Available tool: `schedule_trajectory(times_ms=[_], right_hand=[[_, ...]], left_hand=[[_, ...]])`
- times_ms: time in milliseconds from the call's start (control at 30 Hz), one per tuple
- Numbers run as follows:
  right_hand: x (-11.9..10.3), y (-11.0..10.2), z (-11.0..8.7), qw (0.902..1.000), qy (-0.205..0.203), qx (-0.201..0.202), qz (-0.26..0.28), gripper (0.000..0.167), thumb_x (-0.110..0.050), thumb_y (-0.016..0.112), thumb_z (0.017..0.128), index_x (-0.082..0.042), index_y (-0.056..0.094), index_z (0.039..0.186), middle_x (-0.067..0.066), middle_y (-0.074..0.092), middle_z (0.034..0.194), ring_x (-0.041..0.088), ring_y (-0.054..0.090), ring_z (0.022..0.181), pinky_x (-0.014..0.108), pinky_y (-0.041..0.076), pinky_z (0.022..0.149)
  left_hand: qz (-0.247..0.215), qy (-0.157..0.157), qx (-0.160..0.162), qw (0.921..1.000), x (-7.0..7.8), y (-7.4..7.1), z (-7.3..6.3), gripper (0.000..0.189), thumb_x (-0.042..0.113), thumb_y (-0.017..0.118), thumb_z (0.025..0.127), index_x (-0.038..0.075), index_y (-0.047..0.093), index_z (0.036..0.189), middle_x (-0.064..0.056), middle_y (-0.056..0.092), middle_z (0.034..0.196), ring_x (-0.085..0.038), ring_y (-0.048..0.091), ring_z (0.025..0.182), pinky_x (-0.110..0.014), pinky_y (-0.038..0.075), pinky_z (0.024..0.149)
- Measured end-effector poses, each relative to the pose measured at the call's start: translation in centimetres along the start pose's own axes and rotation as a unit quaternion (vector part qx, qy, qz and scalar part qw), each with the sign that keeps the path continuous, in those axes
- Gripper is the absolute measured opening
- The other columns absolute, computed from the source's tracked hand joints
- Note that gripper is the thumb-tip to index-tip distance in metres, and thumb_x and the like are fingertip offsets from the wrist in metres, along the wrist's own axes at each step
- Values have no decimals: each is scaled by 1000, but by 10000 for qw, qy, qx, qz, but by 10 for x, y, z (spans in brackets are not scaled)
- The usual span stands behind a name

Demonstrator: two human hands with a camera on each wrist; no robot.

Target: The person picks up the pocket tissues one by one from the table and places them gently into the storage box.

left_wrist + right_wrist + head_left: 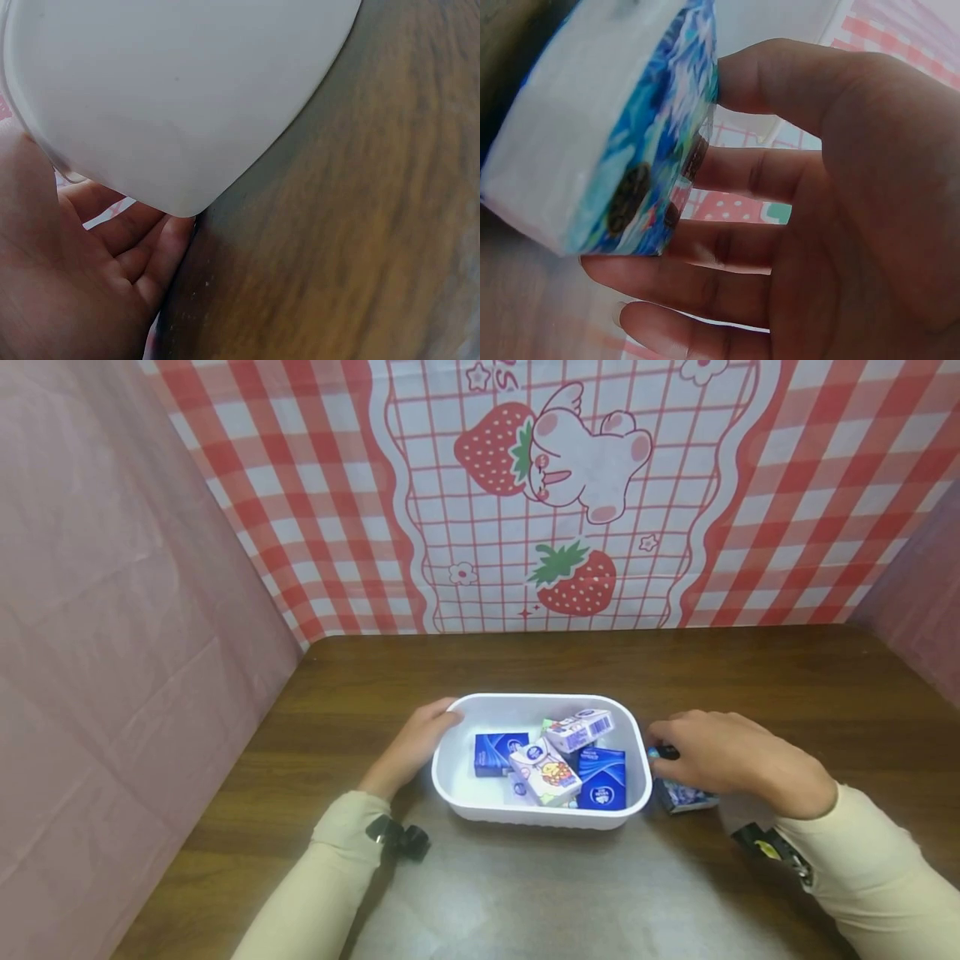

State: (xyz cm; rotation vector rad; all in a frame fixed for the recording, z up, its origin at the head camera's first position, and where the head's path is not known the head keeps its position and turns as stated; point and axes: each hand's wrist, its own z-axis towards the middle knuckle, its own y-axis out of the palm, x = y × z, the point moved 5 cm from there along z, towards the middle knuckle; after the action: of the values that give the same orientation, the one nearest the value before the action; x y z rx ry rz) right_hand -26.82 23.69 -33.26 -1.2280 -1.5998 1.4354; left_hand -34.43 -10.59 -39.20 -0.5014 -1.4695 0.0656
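Observation:
A white plastic basin (pixel 540 817) stands on the table with several small tissue packs in it, some blue and some white with cartoon prints. My left hand (pixel 415 747) holds the basin's left end, thumb over the rim and fingers against the outer wall. In the left wrist view, those fingers (pixel 139 240) show beneath the basin's curved side. Just right of the basin, my right hand (pixel 716 756) pinches a tissue pack (pixel 686 797) with a blue patterned print. The right wrist view shows this pack (pixel 641 150) between thumb and fingers, its pale side facing the camera; the hand partly hides it from above.
Inside the basin lie a blue pack (pixel 602 779) at the right, another blue pack (pixel 498 753) at the left, and cartoon-print packs (pixel 546 772) heaped in the middle. A brown wooden table (pixel 390 668) bears everything. Behind it hangs a red-and-white checked cloth (pixel 337 510).

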Motion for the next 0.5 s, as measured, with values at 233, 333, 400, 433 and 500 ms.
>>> schedule_trajectory(times_ms=[233,333,400,433,500], right_hand=[[2,-5,-2,9998,-45,204,70,55,-56,72,85,-13,70,120,4,70,105,22,67,88,55,58,73],[2,-6,-3,9996,-67,278,88,54,-55,72,86,-13,70,119,4,70,105,21,67,87,54,58,73],[2,-7,-3,9994,-72,315,99,53,-53,72,86,-13,69,120,5,70,106,22,67,88,55,58,74],[2,-7,-4,9994,-68,333,101,52,-53,72,86,-13,69,120,5,70,107,23,67,89,55,58,74],[3,-7,-4,9993,-64,370,91,52,-52,72,87,-12,69,119,6,70,108,24,68,90,56,57,75]], left_hand=[[12,101,19,9999,1,0,0,35,23,51,103,5,64,131,-12,70,107,-22,68,87,-35,57,75],[4,73,9,10000,1,0,0,35,24,51,103,7,64,130,-11,70,107,-23,68,87,-35,57,75],[-5,74,6,10000,1,0,0,35,24,51,103,7,64,131,-11,70,107,-23,68,87,-35,57,75],[-3,82,8,10000,1,0,0,35,24,51,103,6,64,131,-11,70,107,-22,68,87,-35,57,75],[-21,118,2,9999,1,1,0,35,23,51,103,5,63,131,-12,70,108,-22,68,88,-34,57,76]])
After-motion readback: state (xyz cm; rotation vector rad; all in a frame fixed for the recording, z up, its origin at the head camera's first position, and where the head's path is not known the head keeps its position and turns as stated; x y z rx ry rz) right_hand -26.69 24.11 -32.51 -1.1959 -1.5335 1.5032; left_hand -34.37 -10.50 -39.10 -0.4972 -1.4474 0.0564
